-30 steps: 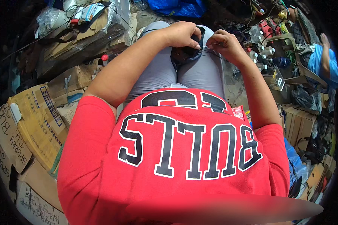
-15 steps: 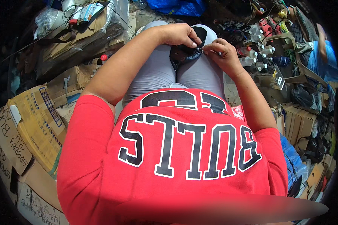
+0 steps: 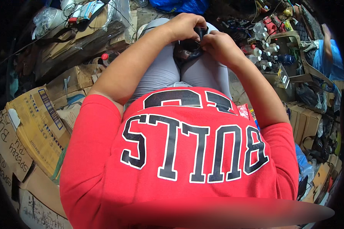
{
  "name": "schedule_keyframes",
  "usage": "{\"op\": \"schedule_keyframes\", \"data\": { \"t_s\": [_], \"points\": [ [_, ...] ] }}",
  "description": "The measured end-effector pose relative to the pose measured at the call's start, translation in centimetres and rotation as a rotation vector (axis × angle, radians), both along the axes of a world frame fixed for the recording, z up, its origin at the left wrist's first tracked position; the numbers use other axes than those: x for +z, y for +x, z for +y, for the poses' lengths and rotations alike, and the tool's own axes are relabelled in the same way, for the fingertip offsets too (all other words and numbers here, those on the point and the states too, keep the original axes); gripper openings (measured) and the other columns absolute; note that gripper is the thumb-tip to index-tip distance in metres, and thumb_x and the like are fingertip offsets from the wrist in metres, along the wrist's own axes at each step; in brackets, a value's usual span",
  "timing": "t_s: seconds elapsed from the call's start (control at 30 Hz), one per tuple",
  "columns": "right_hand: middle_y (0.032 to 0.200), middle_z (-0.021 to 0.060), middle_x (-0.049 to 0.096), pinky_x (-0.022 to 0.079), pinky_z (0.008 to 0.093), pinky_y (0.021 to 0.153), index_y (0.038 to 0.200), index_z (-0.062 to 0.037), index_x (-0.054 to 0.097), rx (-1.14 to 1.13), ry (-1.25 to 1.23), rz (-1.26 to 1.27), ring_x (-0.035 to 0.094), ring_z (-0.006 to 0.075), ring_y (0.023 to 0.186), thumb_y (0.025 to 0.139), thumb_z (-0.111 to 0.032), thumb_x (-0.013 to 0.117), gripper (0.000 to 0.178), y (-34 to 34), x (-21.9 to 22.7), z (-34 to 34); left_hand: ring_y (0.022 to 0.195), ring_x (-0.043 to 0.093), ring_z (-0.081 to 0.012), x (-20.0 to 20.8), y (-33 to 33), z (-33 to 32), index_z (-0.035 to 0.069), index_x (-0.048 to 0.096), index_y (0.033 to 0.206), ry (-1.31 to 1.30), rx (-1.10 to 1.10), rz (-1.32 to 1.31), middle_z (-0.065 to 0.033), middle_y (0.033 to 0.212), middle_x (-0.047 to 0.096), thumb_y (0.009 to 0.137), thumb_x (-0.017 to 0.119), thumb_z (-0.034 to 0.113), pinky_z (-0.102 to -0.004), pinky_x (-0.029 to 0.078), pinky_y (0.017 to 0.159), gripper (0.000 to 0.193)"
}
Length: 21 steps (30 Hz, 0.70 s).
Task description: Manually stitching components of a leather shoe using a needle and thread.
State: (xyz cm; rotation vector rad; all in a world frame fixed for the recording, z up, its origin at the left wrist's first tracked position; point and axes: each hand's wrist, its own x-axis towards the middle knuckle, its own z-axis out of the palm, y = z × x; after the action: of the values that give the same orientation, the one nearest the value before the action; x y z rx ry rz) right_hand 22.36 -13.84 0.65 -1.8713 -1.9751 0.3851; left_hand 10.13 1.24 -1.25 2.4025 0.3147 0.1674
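Note:
On my grey-trousered lap [image 3: 156,68] lies a black, shiny leather piece [image 3: 187,54], curved and hollow like a shoe upper. My left hand [image 3: 186,26] bends over its far left edge, thumb and fingers pinching the rim. From the right, my right hand [image 3: 221,46] grips the same rim, fingertips tucked in close to the left thumb. Part of the black piece is covered by both hands. Whether a needle or thread is between the right fingers cannot be seen.
Flattened cardboard boxes [image 3: 38,126] are piled at the left. Small bottles with several cap colours [image 3: 269,47] stand at the right, near a curved wooden chair frame [image 3: 309,65]. A blue plastic sheet [image 3: 179,4] lies at the far side. A red-capped bottle [image 3: 105,56] sits beside my left forearm.
My right hand has come left and a little upward, closer to my left hand. The left hand has risen slightly, and the black piece's rim is drawn up between them.

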Motion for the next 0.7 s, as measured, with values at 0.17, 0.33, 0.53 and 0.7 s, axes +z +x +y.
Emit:
{"op": "schedule_keyframes", "data": {
  "t_s": [0.17, 0.33, 0.53, 0.7],
  "points": [
    [0.085, 0.0052, 0.06, 0.047, 0.0296, 0.067, 0.101, -0.0079, 0.069, -0.166, -0.276, 0.7, 0.055, 0.0124, 0.075, 0.086, -0.025, 0.064, 0.024, 3.5, -1.4, -1.9, 0.095, 0.06, -0.0302, 1.2, -4.0, -2.5, 0.005, 0.054, 0.106, 0.195, 0.199, -0.147, -0.0156, 0.099, 0.062, 0.071, 0.074, 0.017, -0.0376, 0.047, 0.081, 0.043],
    [0.094, 0.0084, 0.053, 0.044, 0.0289, 0.072, 0.09, -0.0045, 0.066, -0.089, -0.093, 0.424, 0.054, 0.0181, 0.088, 0.08, -0.024, 0.068, 0.022, 1.8, -1.4, -3.0, 0.093, 0.062, -0.0278, 2.4, -8.9, -1.8, 0.006, 0.051, 0.122, -0.11, 0.147, 0.137, -0.0173, 0.098, 0.064, 0.076, 0.068, 0.008, -0.0336, 0.047, 0.082, 0.05],
    [0.083, 0.007, 0.06, 0.046, 0.0308, 0.071, 0.082, -0.0009, 0.059, -0.731, 0.238, 1.195, 0.057, 0.0192, 0.078, 0.092, -0.03, 0.054, 0.031, 5.6, -6.0, -1.9, 0.094, 0.06, -0.0274, 2.3, -8.7, -1.0, 0.007, 0.061, 0.112, -0.038, 0.019, 0.059, -0.0138, 0.098, 0.063, 0.075, 0.068, 0.009, -0.0342, 0.046, 0.083, 0.038],
    [0.083, 0.009, 0.059, 0.044, 0.0422, 0.088, 0.084, -0.0038, 0.056, -0.794, 0.282, 2.297, 0.057, 0.0244, 0.082, 0.098, -0.036, 0.036, 0.041, 5.2, -4.0, -1.0, 0.092, 0.058, -0.0286, 0.8, -5.0, -2.5, 0.006, 0.064, 0.098, 0.08, -0.048, 0.094, -0.0114, 0.099, 0.061, 0.076, 0.067, 0.015, -0.0367, 0.046, 0.08, 0.024]
  ]
}}
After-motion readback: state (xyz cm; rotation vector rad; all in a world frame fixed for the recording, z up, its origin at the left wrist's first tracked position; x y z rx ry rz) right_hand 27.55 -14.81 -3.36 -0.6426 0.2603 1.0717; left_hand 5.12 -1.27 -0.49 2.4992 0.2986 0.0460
